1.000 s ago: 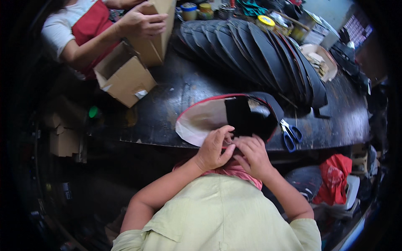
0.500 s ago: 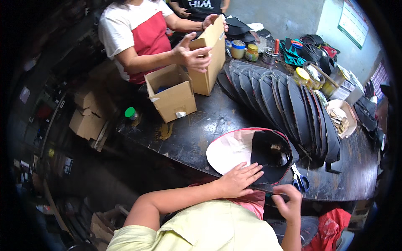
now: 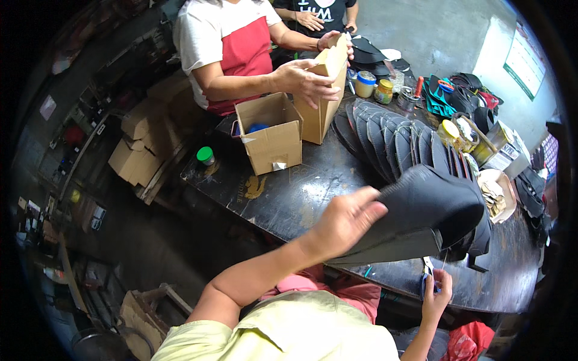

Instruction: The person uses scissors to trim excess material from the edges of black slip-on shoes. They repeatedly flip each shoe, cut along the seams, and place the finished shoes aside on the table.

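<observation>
Black panel [image 3: 430,210], a curved piece of textured sheet, is lifted off the desk [image 3: 301,192] at the near right. The left hand [image 3: 343,219] holds it by its left edge, fingers pinching the sheet with the thumb behind. It bows under its own weight, so it looks light, flexible and a little grippy; the edge is the likely place to hold it, with a second hold below to stop it flopping.

The right hand [image 3: 435,295] is low at the near edge, fingers curled around blue-handled scissors [image 3: 426,274] just under the panel's lower edge.

Behind the panel, a fanned row of similar dark panels [image 3: 391,138] lies across the desk toward the far side. Jars [image 3: 373,87] and tins stand at the far right, beside a shallow dish [image 3: 500,192] of small pieces.

At the far left a person in a white-and-red shirt holds a tall cardboard box [image 3: 325,90] upright with both hands; an open box [image 3: 271,132] stands just beside it, near a green-capped bottle [image 3: 206,155].
</observation>
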